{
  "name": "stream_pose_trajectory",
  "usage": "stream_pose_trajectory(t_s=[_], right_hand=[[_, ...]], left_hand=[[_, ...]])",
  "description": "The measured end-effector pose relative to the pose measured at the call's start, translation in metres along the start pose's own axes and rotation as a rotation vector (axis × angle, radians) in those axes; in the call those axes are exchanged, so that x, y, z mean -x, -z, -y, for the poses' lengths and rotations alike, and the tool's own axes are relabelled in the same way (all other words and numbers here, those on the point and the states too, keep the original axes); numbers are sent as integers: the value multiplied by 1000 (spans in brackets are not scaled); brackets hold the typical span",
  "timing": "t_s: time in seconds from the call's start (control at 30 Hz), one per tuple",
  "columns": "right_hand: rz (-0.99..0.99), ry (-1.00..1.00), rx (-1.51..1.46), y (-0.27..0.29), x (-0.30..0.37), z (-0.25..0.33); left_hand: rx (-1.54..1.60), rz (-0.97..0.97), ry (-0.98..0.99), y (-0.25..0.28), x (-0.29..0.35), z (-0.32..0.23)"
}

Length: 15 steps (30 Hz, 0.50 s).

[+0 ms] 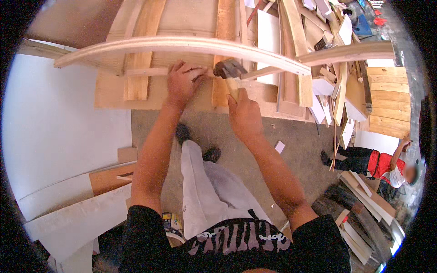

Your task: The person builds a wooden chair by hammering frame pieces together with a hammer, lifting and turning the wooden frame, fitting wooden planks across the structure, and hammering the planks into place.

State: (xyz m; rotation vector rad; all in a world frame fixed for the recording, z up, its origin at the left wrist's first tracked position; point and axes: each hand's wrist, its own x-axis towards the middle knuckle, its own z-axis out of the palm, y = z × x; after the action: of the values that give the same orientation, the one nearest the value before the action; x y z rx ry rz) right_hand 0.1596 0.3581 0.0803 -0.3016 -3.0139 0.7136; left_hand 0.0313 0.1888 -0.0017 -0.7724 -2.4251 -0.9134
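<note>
My right hand [243,113] grips the wooden handle of a hammer [230,69], whose dark metal head hovers just under a long curved plywood strip [182,45]. My left hand [182,82] presses flat on a thin wooden slat [145,71] lying across a plywood board [109,93], right beside the hammer head. The curved strip arches across the work from left to right, above both hands.
Planks and offcuts [296,54] pile up at the back right. A large white sheet [59,123] lies to the left. Another person in red [387,166] crouches at the right by stacked boards [364,195]. A small can [170,223] stands near my legs.
</note>
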Motion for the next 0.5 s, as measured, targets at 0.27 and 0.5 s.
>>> stream_pose_trajectory(t_s=[0.27,0.5], right_hand=[[7,-53,4,2,-2,0],[39,21,75,15,9,0]], left_hand=[[-25,-6,17,-5,2,-5],[-10,-8,27,-1,3,-8]])
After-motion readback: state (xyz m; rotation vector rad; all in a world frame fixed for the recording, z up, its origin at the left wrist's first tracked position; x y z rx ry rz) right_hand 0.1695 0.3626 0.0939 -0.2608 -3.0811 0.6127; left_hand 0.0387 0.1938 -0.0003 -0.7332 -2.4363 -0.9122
